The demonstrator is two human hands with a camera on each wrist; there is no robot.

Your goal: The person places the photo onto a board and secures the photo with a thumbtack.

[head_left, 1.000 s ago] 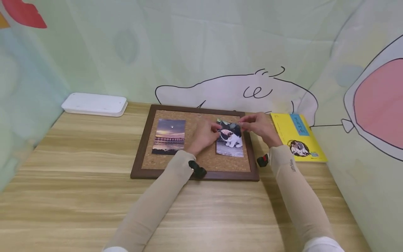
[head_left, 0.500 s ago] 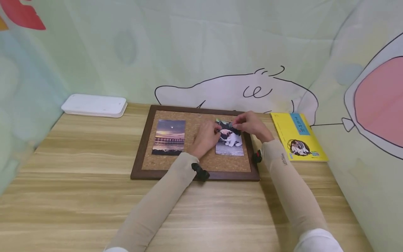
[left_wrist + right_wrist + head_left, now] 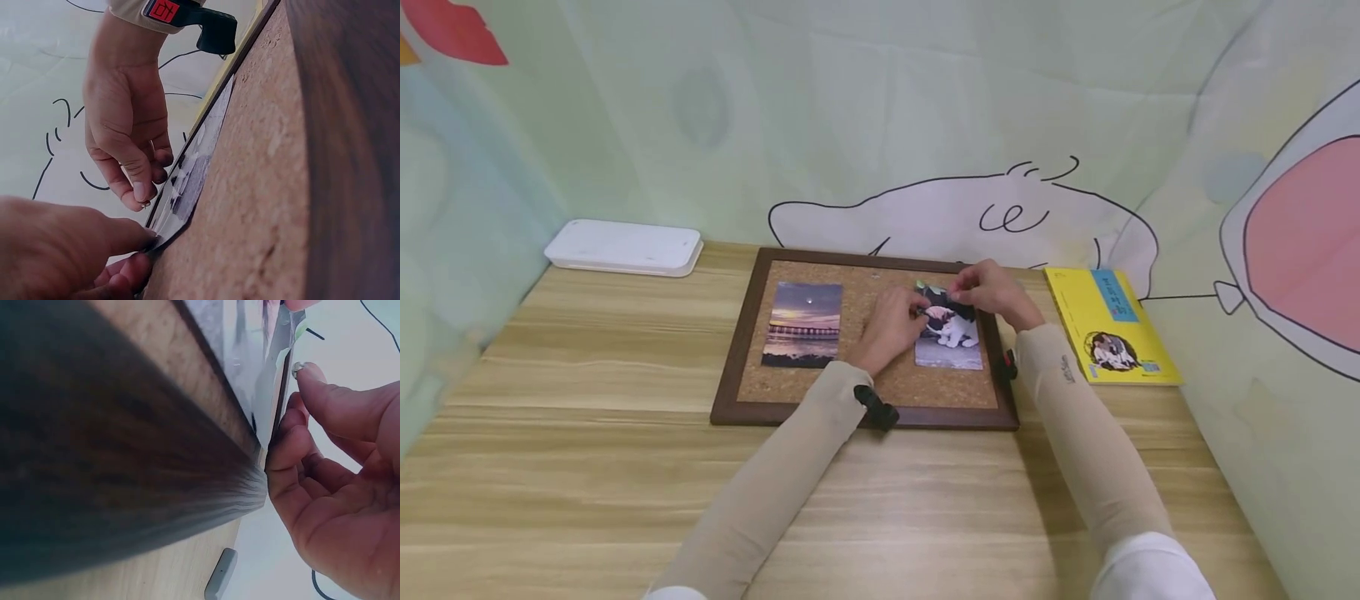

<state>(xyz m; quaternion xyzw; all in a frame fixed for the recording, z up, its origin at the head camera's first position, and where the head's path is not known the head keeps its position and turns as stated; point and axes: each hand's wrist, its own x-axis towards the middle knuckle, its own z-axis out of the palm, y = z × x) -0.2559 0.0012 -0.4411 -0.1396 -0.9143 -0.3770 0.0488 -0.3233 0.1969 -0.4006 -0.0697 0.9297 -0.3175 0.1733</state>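
Note:
A cork board (image 3: 872, 392) in a dark brown wooden frame lies on the table. On its right half is a photo of a black and white cat (image 3: 951, 342). My left hand (image 3: 891, 325) pinches this photo's upper left edge between thumb and fingers; the left wrist view shows that edge raised off the cork. Above the photo's top part, my right hand (image 3: 996, 292) holds a small shiny push pin (image 3: 298, 368) between thumb and forefinger. To the left on the cork is a sunset photo (image 3: 805, 329) with a shiny pin (image 3: 809, 301) near its top.
A yellow book (image 3: 1112, 333) lies right of the board, close to the wall. At the back left stands a flat white box (image 3: 625, 247). The wood-grain table (image 3: 587, 467) stretches in front, and a printed curtain (image 3: 850, 100) hangs behind.
My right hand has moved left, from the cat photo's upper right corner to over its top middle, with the pin in its fingers. The left hand keeps its pinch on the photo.

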